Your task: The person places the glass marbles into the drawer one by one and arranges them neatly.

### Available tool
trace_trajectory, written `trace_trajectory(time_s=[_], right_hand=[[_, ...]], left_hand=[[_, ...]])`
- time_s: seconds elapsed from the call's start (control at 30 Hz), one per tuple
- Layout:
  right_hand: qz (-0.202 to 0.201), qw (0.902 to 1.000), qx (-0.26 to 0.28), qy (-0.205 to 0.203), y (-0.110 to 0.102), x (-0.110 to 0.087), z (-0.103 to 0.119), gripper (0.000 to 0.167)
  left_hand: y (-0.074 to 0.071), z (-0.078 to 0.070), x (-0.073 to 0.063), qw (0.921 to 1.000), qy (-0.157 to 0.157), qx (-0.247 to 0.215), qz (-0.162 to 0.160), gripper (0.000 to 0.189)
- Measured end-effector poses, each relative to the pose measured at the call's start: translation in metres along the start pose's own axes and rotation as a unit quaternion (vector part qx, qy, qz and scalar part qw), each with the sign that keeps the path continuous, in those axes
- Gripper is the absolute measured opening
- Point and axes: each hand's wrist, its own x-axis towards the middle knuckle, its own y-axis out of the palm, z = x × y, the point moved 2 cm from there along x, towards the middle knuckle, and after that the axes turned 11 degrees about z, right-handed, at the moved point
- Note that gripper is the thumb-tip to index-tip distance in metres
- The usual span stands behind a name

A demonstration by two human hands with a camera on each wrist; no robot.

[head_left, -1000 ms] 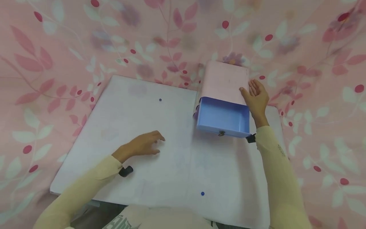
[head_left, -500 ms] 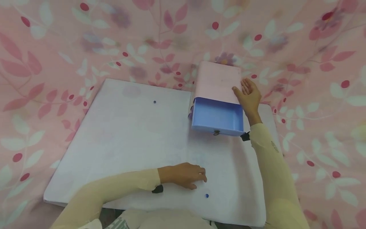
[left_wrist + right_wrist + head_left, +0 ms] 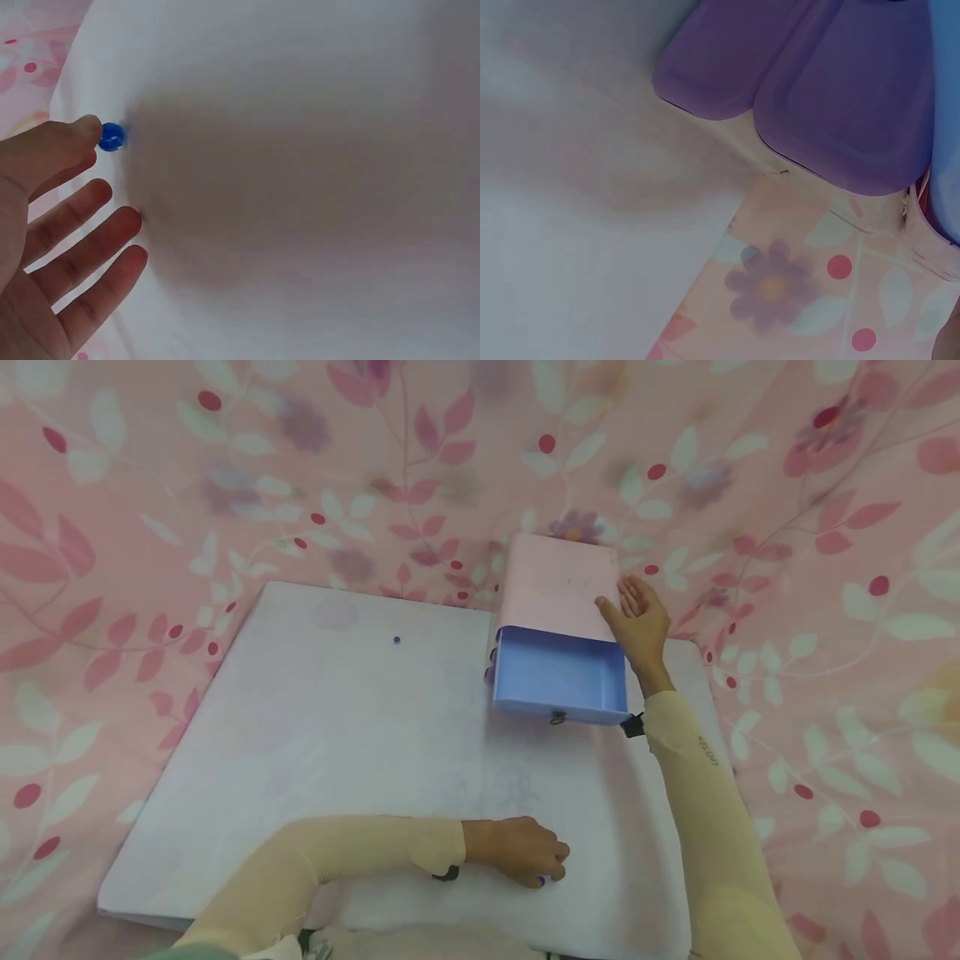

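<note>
In the head view my left hand reaches down near the front of the table, fingertips right at a small blue marble. The left wrist view shows that marble against the tip of my thumb, the other fingers spread loosely. My right hand rests against the right side of a small pink drawer cabinet, thumb over its top edge and fingers along the side. The cabinet's blue top drawer is pulled out, with a small metal ring pull on its front and nothing seen inside.
Another small blue marble lies on the white table, left of the cabinet. Below the blue drawer are purple drawers, pushed in. A pink floral cloth hangs behind and beside the table.
My left hand has moved right and toward the front edge, coming down to the near marble. My right hand stays at the cabinet. The head view has shifted slightly.
</note>
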Motion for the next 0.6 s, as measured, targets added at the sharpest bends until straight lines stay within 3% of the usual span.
trace_trajectory(time_s=[0.23,0.47,0.6], right_hand=[[0.004,0.9997,-0.019,0.016,0.0,-0.002,0.0,0.072],[0.001,0.9999,-0.014,0.004,-0.002,-0.001,0.0,0.072],[0.002,0.9999,-0.015,0.005,-0.001,-0.003,-0.001,0.072]], left_hand=[[0.007,0.0,0.0,0.9991,0.013,0.025,-0.031,0.013],[0.002,-0.006,0.005,0.9996,0.03,-0.001,-0.003,0.031],[0.004,-0.013,0.008,0.9984,0.053,0.015,-0.014,0.019]])
